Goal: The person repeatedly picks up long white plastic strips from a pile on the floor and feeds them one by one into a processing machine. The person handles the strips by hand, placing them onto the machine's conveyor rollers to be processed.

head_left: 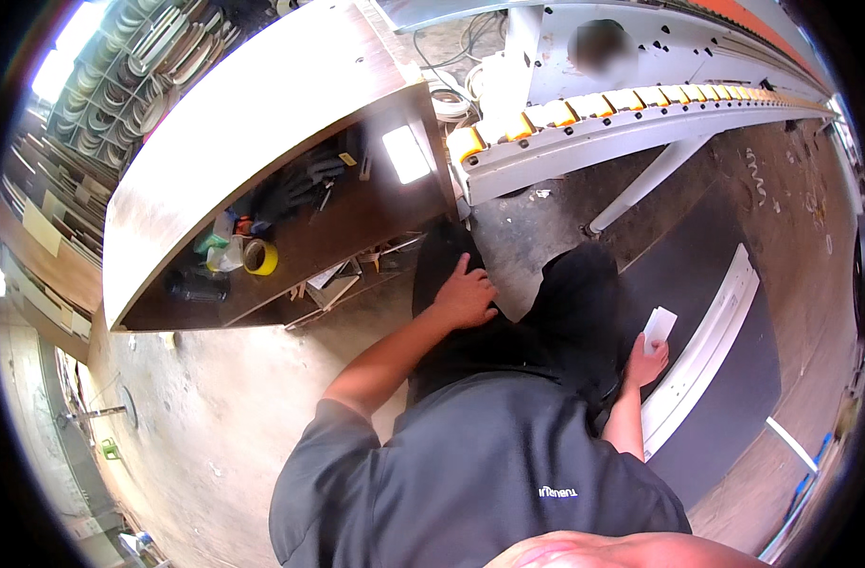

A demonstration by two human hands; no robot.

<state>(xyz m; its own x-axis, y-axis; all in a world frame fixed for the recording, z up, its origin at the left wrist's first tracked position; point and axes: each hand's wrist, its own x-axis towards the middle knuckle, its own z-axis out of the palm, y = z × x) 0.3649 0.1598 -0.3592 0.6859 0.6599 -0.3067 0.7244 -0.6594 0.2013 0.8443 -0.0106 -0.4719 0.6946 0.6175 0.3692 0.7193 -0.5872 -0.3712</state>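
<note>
My left hand (pixel 466 295) rests on my dark-trousered leg near the brown cabinet (pixel 371 248), with its fingers apart and nothing in them. Over on the right, my right hand (pixel 647 360) grips a small flat white piece (pixel 659 328) that sticks up from the fingers. Close beside that hand lie long white strips (pixel 707 348), side by side on a dark flat panel (pixel 741 386). Where the fingers wrap the white piece, its lower part is hidden.
A white-topped cabinet holds a yellow tape roll (pixel 260 257) and assorted tools. A conveyor rail with yellow rollers (pixel 565 113) runs far right, propped by a slanted white leg (pixel 648 185). Racks of coiled strips (pixel 120 85) and leaning boards (pixel 59 237) stand at left.
</note>
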